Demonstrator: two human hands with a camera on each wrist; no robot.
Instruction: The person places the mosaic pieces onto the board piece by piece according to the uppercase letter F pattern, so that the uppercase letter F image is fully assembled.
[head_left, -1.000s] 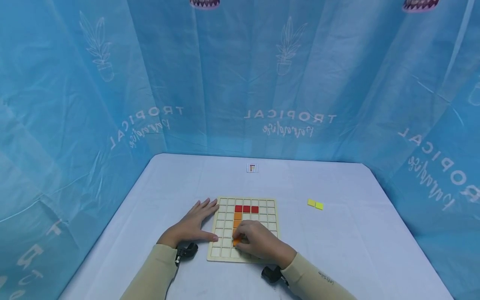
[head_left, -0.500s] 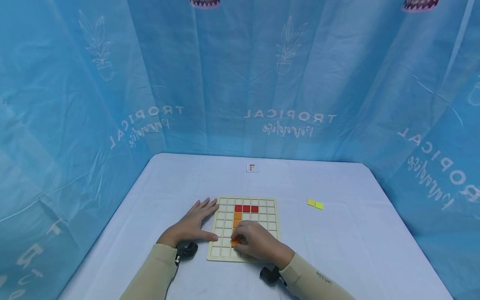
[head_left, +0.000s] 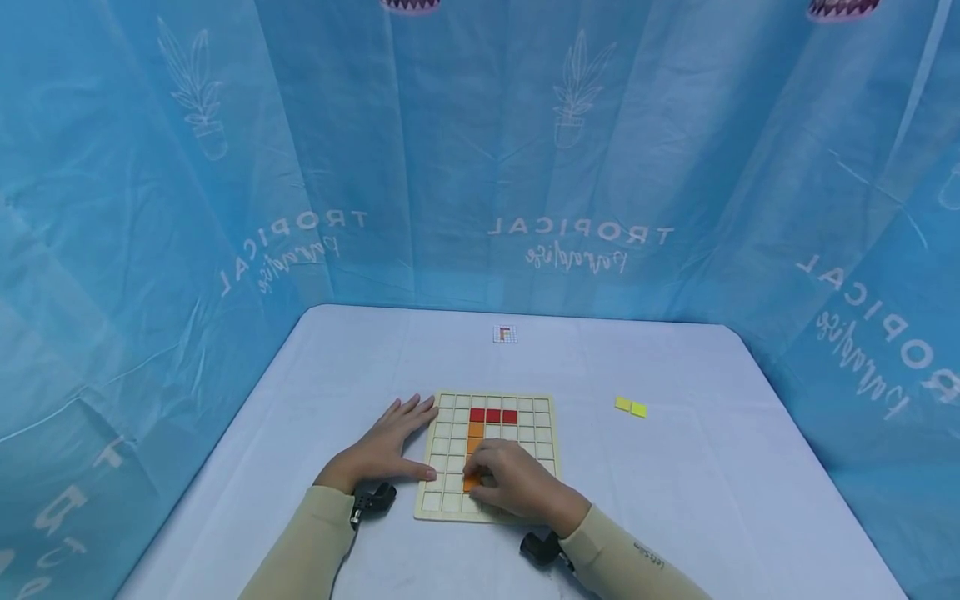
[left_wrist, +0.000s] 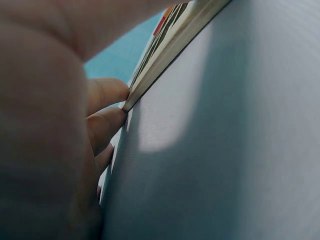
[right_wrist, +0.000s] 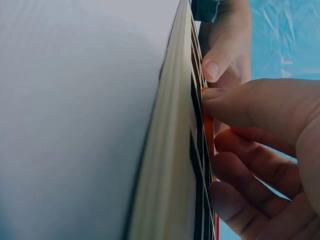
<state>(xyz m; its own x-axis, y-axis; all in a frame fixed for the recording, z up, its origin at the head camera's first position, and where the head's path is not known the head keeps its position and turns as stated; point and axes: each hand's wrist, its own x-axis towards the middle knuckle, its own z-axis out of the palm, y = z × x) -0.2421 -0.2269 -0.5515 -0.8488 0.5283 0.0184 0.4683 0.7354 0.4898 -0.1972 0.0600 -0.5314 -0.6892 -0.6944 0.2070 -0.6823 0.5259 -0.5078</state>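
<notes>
At the tabletop's (head_left: 675,500) six o'clock side, a wooden grid board (head_left: 542,433) is lying flat, its square cells acting as small compartments. Three red tiles (head_left: 492,416) are sitting in a row near the board's twelve o'clock edge, and orange tiles (head_left: 475,437) are running down from the leftmost red one toward six o'clock; the rest of the visible cells are holding nothing.

The right hand (head_left: 517,483) is curling over the lower middle of the board, its fingertips (right_wrist: 220,95) pinching and pressing an orange tile (head_left: 472,482) that is lying at the bottom of the orange column. From the right wrist view the tile seems to be standing slightly proud of the grid, so it is probably not fully seated.

The left hand (head_left: 382,450) is lying flat with straight fingers at the board's nine o'clock edge, holding nothing; its fingertips (left_wrist: 107,122) are touching the board's rim, likely bracing it against sliding.

Well apart at the board's two o'clock, two yellow tiles (head_left: 631,407) are lying side by side, touching each other. Beyond the board at twelve o'clock, a small pattern card (head_left: 505,334) showing a red and orange figure is lying near the blue curtain (head_left: 480,150).
</notes>
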